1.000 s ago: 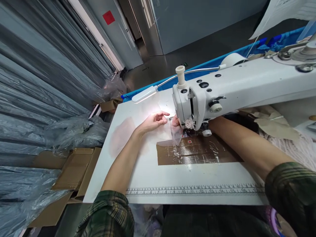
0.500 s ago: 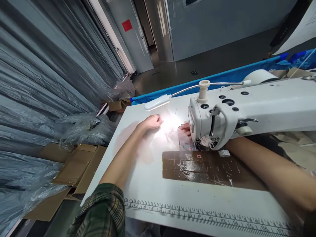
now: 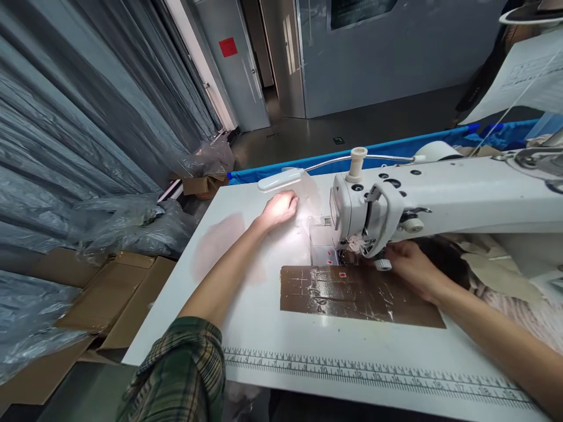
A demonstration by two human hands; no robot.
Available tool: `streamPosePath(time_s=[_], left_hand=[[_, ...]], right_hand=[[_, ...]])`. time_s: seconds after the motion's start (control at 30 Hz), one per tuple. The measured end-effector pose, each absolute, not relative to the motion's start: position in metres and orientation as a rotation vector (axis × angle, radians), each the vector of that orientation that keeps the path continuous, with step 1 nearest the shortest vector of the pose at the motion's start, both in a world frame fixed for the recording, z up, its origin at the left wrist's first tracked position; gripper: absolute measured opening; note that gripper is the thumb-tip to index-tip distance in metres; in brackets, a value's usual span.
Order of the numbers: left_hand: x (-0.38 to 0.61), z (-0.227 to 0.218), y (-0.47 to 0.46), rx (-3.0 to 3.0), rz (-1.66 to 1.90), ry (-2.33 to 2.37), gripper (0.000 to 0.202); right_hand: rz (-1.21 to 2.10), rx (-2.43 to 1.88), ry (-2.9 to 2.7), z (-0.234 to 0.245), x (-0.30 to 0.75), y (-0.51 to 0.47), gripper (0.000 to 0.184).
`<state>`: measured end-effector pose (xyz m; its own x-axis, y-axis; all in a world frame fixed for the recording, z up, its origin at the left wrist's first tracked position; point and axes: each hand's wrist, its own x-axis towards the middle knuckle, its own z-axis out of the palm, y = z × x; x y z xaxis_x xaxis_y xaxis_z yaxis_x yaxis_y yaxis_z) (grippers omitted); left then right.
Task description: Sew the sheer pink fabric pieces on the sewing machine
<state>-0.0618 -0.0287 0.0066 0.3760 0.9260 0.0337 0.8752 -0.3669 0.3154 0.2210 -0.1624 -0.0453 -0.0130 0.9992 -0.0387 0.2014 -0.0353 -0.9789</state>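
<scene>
My left hand (image 3: 280, 208) is closed, its fingers curled on a thin, see-through pale pink fabric (image 3: 310, 189) under the lamp's glare. More of this sheer fabric (image 3: 220, 243) lies flat left of my forearm. Beside the needle area of a white sewing machine (image 3: 345, 205), my right hand (image 3: 409, 264) has its fingers bent together. Their tips are partly hidden behind the machine head, so what they hold cannot be made out. A metal plate (image 3: 321, 237) shows left of the needle area. In front of it, brown tape (image 3: 325, 293) covers the table.
A small lamp (image 3: 281, 179) on a bendable neck shines over the white table (image 3: 272, 331). A printed ruler (image 3: 343, 372) runs along the near edge. Cardboard boxes (image 3: 108, 293) and clear plastic stand at left, and a blue cloth edge (image 3: 272, 171) borders the far side.
My right hand has moved from behind the machine head to the right of the needle area. My left hand has shifted slightly away and right, and the sheer fabric has come off the metal plate.
</scene>
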Motion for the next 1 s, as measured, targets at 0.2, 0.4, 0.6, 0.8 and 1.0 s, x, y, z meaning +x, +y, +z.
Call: streamPosePath(time_s=[0.2,0.4,0.6,0.8,1.0], left_hand=[[-0.058,0.005,-0.076,2.424,0.172,1.491,0.035],[-0.083,0.007,-0.114,2.493,0.314,1.386,0.039],[-0.156,0.016,-0.161,2.343,0.676,1.725,0.040],[-0.187,0.012,-0.200,2.255,0.740,1.846,0.030],[-0.167,-0.006,-0.218,2.619,0.405,1.704,0.017]], right_hand=[[1.269,-1.237,-1.328,-0.059,0.222,-0.179,0.028],[1.191,-1.279,-1.305,-0.056,0.218,-0.187,0.017],[1.077,-1.349,-1.477,-0.059,0.222,-0.194,0.015],[0.923,-1.498,-1.576,-0.066,0.228,-0.192,0.018],[0.921,-1.554,-1.559,-0.067,0.227,-0.192,0.024]])
